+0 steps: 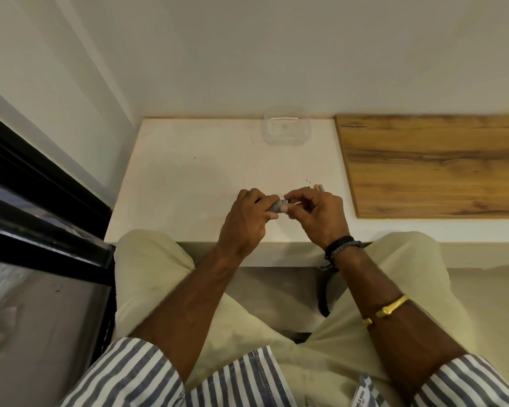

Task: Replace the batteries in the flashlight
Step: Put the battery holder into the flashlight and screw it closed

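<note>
A small grey flashlight is held between both hands over the white table, near its front edge. My left hand wraps the body, which is mostly hidden in the fist. My right hand pinches the other end with thumb and fingers. Just behind my right hand, a few pale batteries lie on the table, partly hidden by the fingers.
A clear plastic container stands at the back of the table against the wall. A wooden board covers the table's right part. A black-framed glass panel runs along the left. My knees sit under the front edge.
</note>
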